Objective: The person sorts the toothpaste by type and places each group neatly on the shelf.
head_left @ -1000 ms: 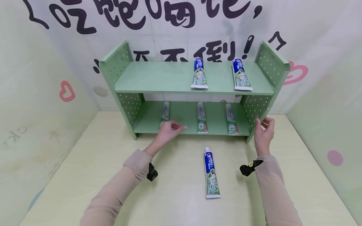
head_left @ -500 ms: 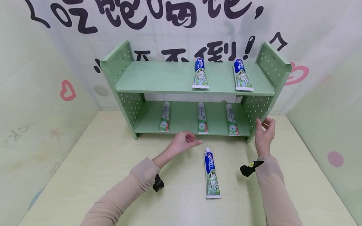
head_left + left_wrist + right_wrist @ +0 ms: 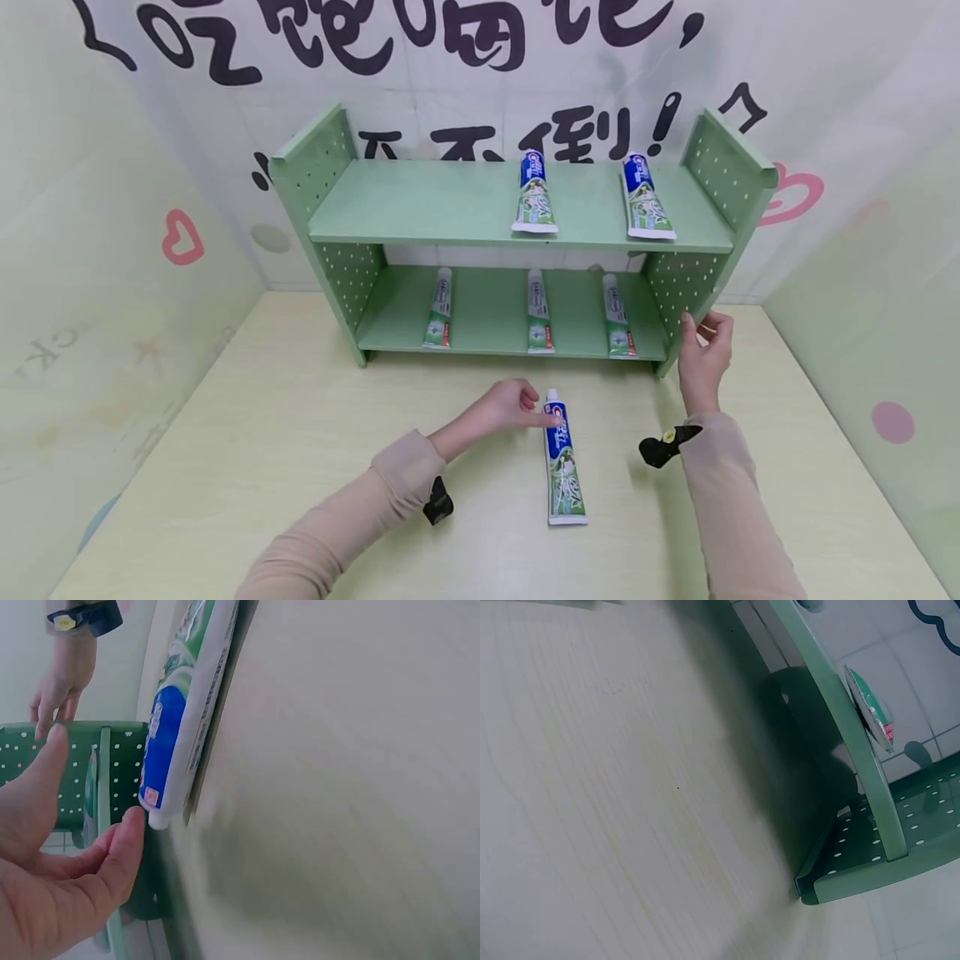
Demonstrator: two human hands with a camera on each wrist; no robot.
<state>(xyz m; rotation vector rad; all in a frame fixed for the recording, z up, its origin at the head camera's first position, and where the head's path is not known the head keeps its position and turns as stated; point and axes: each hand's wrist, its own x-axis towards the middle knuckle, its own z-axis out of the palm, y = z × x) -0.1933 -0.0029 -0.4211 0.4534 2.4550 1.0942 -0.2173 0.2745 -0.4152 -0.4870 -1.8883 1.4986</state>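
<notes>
A blue, white and green toothpaste tube [image 3: 565, 471] lies on the table in front of the green shelf [image 3: 420, 204], its white cap towards the shelf. My left hand [image 3: 512, 406] is at the tube's cap end, thumb over the blue part in the head view. The left wrist view shows the thumb and fingers of this hand [image 3: 64, 889] spread apart, a fingertip close by the cap; whether it touches is unclear. With thumb and fingers on either side, my right hand [image 3: 703, 360] holds the shelf's right side panel near its lower front. The right wrist view does not show that hand.
Two matching tubes lie on the upper board, one mid-right [image 3: 535, 196] and one right [image 3: 647, 200]. On the lower board are three slimmer grey-green tubes, left [image 3: 438, 312], middle [image 3: 538, 312] and right [image 3: 617, 317]. A lettered wall [image 3: 420, 100] stands behind.
My left hand has moved from the lower board's left tube, rightwards and nearer to me, to the tube on the table. My right hand stays on the side panel.
</notes>
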